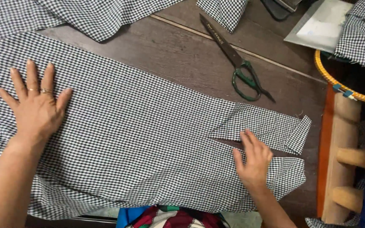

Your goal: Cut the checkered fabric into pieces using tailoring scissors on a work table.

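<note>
A large piece of black-and-white checked fabric [140,139] lies spread flat on a dark wooden table [178,55]. My left hand [36,107] rests flat on its left part, fingers spread, with rings on two fingers. My right hand [254,160] presses flat on the fabric's right part, just below a slit cut [229,142] that opens toward the right edge. Neither hand holds anything. Long scissors [237,61] with green handles lie closed on the bare table beyond the fabric, above my right hand.
More checked fabric pieces [89,14] lie along the table's far edge and at the top right [362,33]. A grey flat sheet [322,25] sits at top right. A yellow-rimmed basket [339,82] and a wooden frame [345,160] stand to the right.
</note>
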